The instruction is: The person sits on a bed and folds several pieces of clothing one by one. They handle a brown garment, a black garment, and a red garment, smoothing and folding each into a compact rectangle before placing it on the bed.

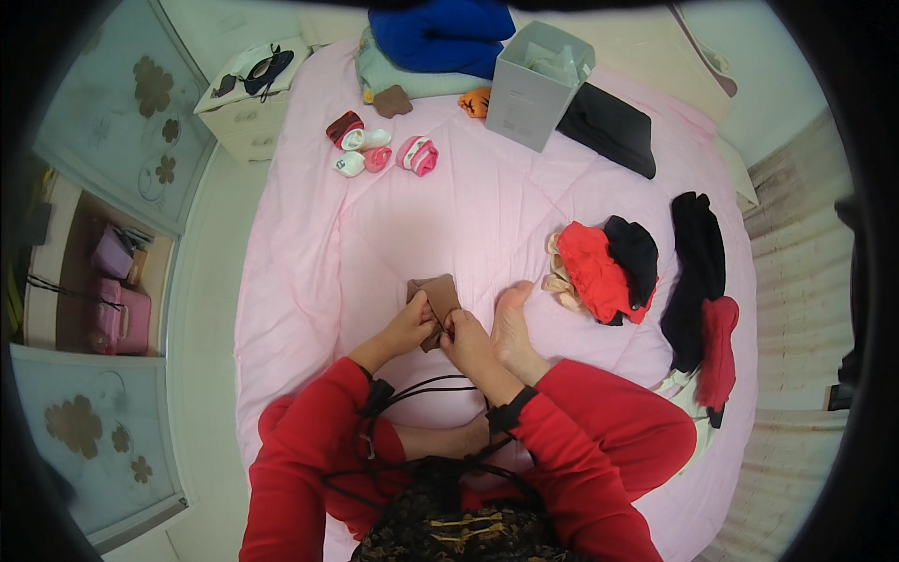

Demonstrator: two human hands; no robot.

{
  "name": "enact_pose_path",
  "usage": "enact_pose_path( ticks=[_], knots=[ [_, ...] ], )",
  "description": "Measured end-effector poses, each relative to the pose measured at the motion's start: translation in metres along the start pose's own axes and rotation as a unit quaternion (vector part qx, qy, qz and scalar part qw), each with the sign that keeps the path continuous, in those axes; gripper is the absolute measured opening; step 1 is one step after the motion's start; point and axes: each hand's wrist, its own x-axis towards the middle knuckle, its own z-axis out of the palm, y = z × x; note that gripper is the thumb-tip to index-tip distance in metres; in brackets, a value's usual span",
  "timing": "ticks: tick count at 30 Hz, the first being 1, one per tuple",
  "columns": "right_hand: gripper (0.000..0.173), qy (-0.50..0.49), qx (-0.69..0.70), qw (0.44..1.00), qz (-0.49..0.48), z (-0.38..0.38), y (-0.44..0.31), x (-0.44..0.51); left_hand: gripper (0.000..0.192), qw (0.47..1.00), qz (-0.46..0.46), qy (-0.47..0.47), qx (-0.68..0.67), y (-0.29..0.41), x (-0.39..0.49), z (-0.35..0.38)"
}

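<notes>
Both my hands hold a brown folded cloth item [439, 296] above the pink bedspread [393, 232], in front of my crossed legs. My left hand [413, 324] pinches its left side, thumb up. At its lower right edge, the fingers of my right hand [465, 338] grip the fabric. Farther up the bed lie rolled socks: a dark red one [345, 129], a white one [365, 139] and pink striped ones [418, 156]. Near them is another brown folded cloth [392, 102]. To the right rests a heap of red clothing [593, 270] and black clothing [634, 256].
A grey box [534, 91] stands near the headboard, beside folded black fabric [609, 130] and an orange cloth [475, 103]. Blue fabric [442, 35] lies on a pillow. Black garments [692, 281] and a red one [718, 351] lie along the right edge. Black cords hang near my wrists.
</notes>
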Motion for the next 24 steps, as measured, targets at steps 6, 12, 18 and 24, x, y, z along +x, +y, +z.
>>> enact_pose_path(
  ticks=[6,12,18,24],
  knots=[
    [0.015,-0.003,0.073,0.996,0.045,-0.005,0.001,-0.010,0.028,0.981,-0.095,-0.019,0.167,0.016,-0.006,-0.005],
    [0.014,0.013,0.154,0.981,0.114,-0.001,0.005,-0.010,0.020,0.910,0.107,-0.054,0.397,0.017,-0.005,-0.001],
    [0.011,-0.003,0.060,0.996,0.070,-0.006,0.004,-0.019,0.026,0.876,0.155,0.011,0.457,-0.006,0.006,0.001],
    [0.012,0.010,0.043,0.999,-0.018,0.009,-0.024,-0.011,0.035,0.911,0.175,0.079,0.364,-0.041,0.028,0.002]
  ],
)
